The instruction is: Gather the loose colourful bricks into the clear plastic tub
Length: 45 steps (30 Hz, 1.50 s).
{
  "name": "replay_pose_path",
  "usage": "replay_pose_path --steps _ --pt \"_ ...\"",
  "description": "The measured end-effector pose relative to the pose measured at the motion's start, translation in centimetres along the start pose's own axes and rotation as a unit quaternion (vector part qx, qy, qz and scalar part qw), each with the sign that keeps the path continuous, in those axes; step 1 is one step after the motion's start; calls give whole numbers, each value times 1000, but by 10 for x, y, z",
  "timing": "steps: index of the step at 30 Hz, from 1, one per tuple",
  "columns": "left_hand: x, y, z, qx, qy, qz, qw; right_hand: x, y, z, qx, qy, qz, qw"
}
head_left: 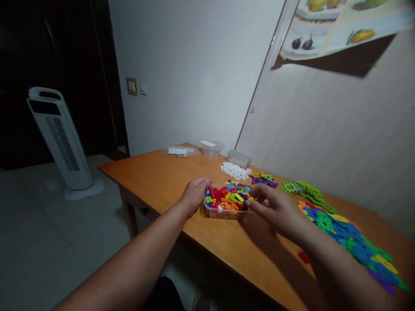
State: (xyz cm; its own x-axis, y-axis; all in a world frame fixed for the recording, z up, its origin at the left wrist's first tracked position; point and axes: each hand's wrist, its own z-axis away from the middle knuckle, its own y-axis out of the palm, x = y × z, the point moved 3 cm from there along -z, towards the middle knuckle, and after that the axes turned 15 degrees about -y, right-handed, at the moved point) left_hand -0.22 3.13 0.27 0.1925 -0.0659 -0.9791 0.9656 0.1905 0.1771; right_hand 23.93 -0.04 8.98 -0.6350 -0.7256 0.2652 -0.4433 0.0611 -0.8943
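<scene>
A clear plastic box (223, 213) full of small toy building bricks (227, 198) in red, orange, yellow, green and blue sits near the front edge of the table. My left hand (195, 195) is closed around the box's left end, with the fingers behind it. At the opposite end, my right hand (270, 205) hovers over the rim, its thumb and fingers curled close together. Whatever lies between those fingertips is too small and dim to make out. A red piece (304, 257) lies on the table under my right forearm.
On the wooden table (145, 172), colourful flat interlocking pieces (353, 242) spread at right, green ones (304, 192) behind them. White lattice pieces (236, 171), a round clear tub (212, 148) and a clear box (239, 158) stand further back. A tower fan (63, 142) stands left.
</scene>
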Motion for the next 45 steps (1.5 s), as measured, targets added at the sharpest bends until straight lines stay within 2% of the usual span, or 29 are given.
replay_pose_path --steps 3,6,10,13,17,21,25,30,34,37,40,44,45 --pt "2 -1 -2 8 -1 2 1000 8 -2 -9 -49 -9 -6 999" --pt "3 -1 -2 3 0 7 1000 -4 -14 1 -35 15 26 999" --pt "0 0 1 1 2 7 1000 -40 -32 35 50 82 72 993" --pt "-2 1 2 -2 -1 9 1000 -60 -36 66 140 120 81 980" --pt "-1 1 0 -3 -4 9 1000 -69 -28 97 227 171 83 955" --pt "2 0 -3 -1 -1 9 1000 -68 -14 108 251 183 90 946" --pt "3 -1 -5 -3 7 -4 1000 -60 -11 93 197 161 83 964" --pt "3 -1 -4 -8 7 -9 1000 -32 -12 50 80 70 16 994" --pt "3 -2 -3 -7 8 -11 1000 -10 2 15 9 39 -8 999" --pt "2 -3 -2 -8 10 -9 1000 -3 11 -1 -5 25 -23 999" --pt "2 -2 -2 -5 8 -4 1000 -15 5 1 -17 33 -31 999" --pt "2 -1 -1 0 2 4 1000 -55 -25 25 -70 91 4 993" --pt "2 0 -1 -1 0 6 1000 -64 -30 32 -67 109 20 992"
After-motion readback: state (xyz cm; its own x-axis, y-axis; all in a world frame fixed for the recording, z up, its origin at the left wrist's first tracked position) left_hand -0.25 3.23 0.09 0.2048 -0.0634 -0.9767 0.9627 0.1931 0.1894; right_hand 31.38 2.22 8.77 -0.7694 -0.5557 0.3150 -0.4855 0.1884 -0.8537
